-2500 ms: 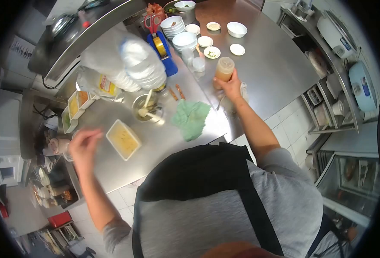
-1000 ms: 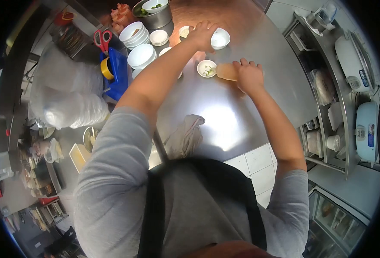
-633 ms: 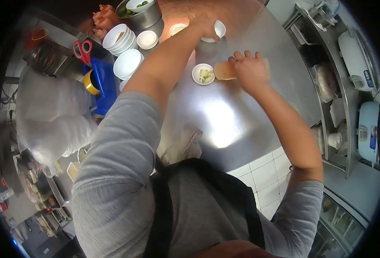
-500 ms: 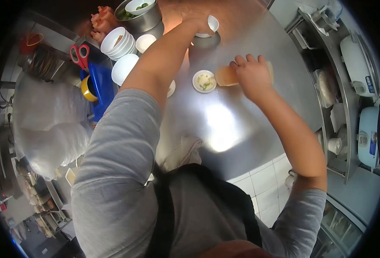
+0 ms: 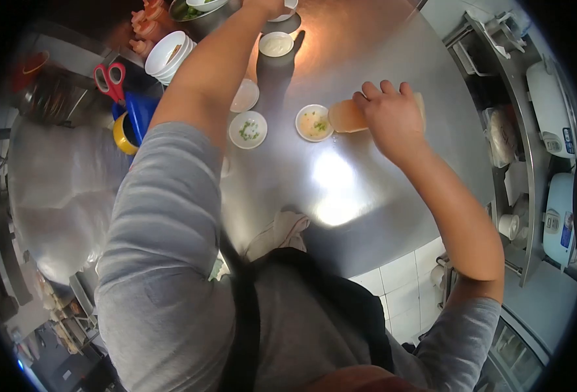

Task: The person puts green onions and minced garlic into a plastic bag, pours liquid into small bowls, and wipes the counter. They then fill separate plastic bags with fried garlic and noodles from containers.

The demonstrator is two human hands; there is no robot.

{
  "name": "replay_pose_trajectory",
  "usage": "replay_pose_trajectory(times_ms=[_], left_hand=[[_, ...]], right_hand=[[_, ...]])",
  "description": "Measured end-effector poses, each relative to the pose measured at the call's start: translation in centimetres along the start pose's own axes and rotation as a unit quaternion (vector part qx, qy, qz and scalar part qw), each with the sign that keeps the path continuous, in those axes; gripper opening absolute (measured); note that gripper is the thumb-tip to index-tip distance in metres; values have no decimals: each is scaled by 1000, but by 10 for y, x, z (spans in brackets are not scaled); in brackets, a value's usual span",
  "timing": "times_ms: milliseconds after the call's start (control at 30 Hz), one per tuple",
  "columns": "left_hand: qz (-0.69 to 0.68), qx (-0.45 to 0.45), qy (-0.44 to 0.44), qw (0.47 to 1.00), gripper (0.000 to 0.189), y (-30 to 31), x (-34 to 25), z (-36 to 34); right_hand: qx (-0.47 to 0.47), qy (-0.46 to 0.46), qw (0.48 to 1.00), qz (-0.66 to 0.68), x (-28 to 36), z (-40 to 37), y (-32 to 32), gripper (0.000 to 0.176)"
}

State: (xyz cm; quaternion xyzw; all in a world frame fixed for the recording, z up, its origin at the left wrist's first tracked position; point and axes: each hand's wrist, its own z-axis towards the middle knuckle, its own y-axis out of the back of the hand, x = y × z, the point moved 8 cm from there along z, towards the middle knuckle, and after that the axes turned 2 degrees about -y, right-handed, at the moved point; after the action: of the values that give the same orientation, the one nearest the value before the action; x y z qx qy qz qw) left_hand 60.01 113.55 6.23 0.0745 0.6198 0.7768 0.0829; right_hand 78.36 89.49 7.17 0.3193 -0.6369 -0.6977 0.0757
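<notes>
My right hand (image 5: 390, 117) is wrapped round a squeeze bottle (image 5: 346, 116) of orange-tinted liquid, tilted on its side. Its tip is at the rim of a small white dish (image 5: 314, 123) with green bits in pale orange liquid. My left hand (image 5: 265, 8), partly cut off by the top edge, is at a white bowl (image 5: 287, 10); its fingers are mostly hidden. Just below sits a white dish with a creamy filling (image 5: 276, 44). Beside my left forearm are a dish with green pieces (image 5: 248, 130) and another pale dish (image 5: 245, 96).
Stacked white bowls (image 5: 169, 55), red-handled scissors (image 5: 110, 83), a blue holder (image 5: 141, 116) and yellow tape (image 5: 126, 134) stand at the left. Orange bottles (image 5: 148, 29) and a metal pot (image 5: 182, 12) are behind. A cloth (image 5: 279, 234) lies at the steel table's (image 5: 393, 209) near edge.
My left hand has moved up and left with the white bowl, and the creamy dish now shows. The liquid in the dish by the bottle looks more orange.
</notes>
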Motion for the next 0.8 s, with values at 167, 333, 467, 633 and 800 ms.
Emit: replay_pose_trajectory(times_ms=[167, 333, 467, 633, 800], left_hand=[[-254, -128, 6, 959, 85, 60, -1, -62], [-662, -169, 351, 640, 69, 46, -2, -231], [-562, -142, 434, 690, 82, -8, 1, -319], [-444, -76, 494, 743, 79, -30, 4, -344], [-517, -19, 466, 718, 75, -38, -18, -334]], right_hand=[[-1, -10, 999, -44, 6, -6, 1, 26], [16, -18, 999, -35, 8, -12, 5, 27], [45, -39, 997, -41, 9, -18, 14, 27], [14, -45, 998, -49, 10, -23, 12, 28], [-4, -54, 996, -67, 14, -23, 11, 27]])
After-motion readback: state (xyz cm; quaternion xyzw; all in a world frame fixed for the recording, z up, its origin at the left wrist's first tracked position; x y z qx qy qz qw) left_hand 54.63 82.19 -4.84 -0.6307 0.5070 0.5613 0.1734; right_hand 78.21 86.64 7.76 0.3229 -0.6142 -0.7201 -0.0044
